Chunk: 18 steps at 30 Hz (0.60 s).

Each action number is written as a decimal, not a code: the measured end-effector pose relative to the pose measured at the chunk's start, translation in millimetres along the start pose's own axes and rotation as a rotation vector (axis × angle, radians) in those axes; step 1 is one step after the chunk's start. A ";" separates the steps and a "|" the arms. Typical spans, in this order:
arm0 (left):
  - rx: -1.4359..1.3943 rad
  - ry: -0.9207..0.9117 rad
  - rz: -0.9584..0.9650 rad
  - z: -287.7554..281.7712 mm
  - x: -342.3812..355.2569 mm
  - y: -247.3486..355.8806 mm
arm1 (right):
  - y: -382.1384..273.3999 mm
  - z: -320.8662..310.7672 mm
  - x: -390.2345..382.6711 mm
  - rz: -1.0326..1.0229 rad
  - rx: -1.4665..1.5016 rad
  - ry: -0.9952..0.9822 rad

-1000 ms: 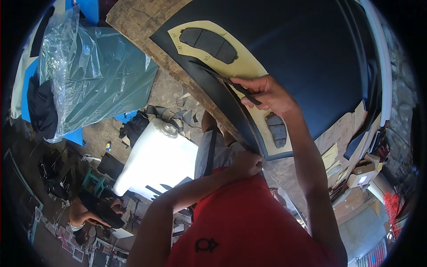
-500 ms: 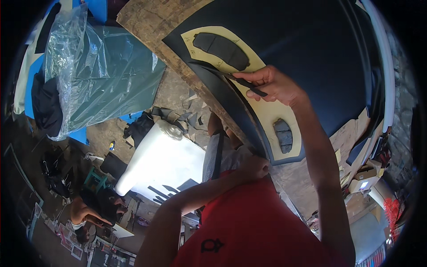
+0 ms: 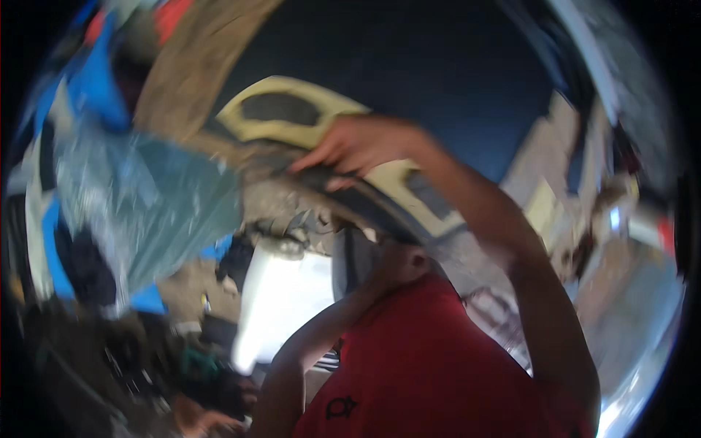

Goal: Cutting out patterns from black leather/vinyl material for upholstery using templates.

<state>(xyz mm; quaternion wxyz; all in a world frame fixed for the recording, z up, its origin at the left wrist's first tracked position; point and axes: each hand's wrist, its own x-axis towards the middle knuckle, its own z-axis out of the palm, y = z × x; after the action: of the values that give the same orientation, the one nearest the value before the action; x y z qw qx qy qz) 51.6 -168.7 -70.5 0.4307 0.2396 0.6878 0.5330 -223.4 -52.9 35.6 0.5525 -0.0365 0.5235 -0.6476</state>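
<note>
Seemingly, the right hand [image 3: 369, 142], index finger outstretched, is working over the yellow sheet [image 3: 330, 104], needing steadiness next; the left hand [image 3: 401, 263] is resting curled, blur hiding both holds.

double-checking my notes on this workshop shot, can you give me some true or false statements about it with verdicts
1. The right hand is over part of the yellow sheet. True.
2. The left hand lies flat on the yellow sheet. False: it is down at the waist, near the red shirt.
3. The yellow sheet lies on black material. True.
4. The bright white sheet is right of the red shirt in the picture. False: it is to the left.
</note>
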 end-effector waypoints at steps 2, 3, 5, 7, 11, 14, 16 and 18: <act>0.010 -0.043 -0.030 -0.2 -7.2 -2.3 | 26.2 15.2 -30.5 -0.089 0.036 -0.056; 0.065 -0.086 -0.042 -4.9 -10.1 3.3 | 37.1 21.5 -47.9 -0.124 -0.046 -0.078; 0.131 -0.248 -0.089 -5.0 -3.5 18.1 | 75.8 21.0 -94.9 -0.195 -0.067 -0.124; 0.110 -0.388 -0.093 2.6 5.7 40.7 | 113.0 36.4 -153.9 -0.229 0.033 -0.055; 0.433 -0.647 -0.179 60.7 33.5 100.5 | 214.5 59.5 -284.9 -0.384 0.153 0.175; 0.695 -0.775 -0.189 133.7 56.5 135.8 | 322.4 87.6 -376.8 -0.527 0.300 0.335; 0.811 -0.820 -0.180 194.5 69.7 146.1 | 393.8 106.6 -431.7 -0.627 0.383 0.445; 0.881 -0.827 -0.132 256.1 81.5 155.0 | 464.4 128.9 -485.9 -0.695 0.365 0.536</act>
<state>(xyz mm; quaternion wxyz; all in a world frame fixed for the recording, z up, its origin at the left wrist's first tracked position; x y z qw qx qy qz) 206.8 79.6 32.1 0.5548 0.5394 0.6326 0.0330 359.8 304.8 17.9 0.1458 0.0565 0.4818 -0.8622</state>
